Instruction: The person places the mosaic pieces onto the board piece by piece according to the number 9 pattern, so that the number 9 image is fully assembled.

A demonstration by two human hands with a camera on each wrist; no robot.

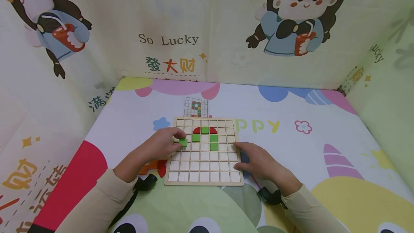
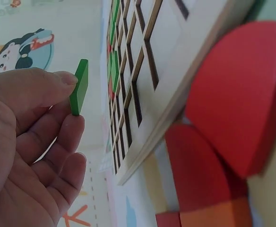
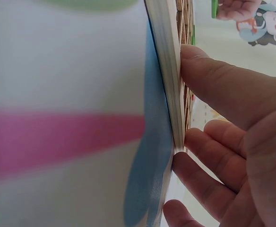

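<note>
My left hand [image 1: 161, 141] pinches a green square tile [image 2: 80, 87] between thumb and fingertips, over the left columns of a wooden grid board [image 1: 204, 167]. The tile stands on edge in the left wrist view, apart from the board. In the upper rows of the grid lie several green square tiles [image 1: 214, 146] and two red quarter-round tiles [image 1: 196, 130], set in an arch shape. My right hand [image 1: 258, 159] rests at the board's right edge, with the thumb [image 3: 209, 71] and fingertips touching the rim and the fingers loosely bent.
Behind the board lies a printed grid card [image 1: 188, 107] with a coloured pattern. Loose red pieces [image 2: 242, 90] and orange pieces [image 2: 213, 213] lie left of the board, partly under my left wrist. A patterned cloth [image 1: 275, 110] covers the table, and printed sheets [image 1: 226, 17] stand around it.
</note>
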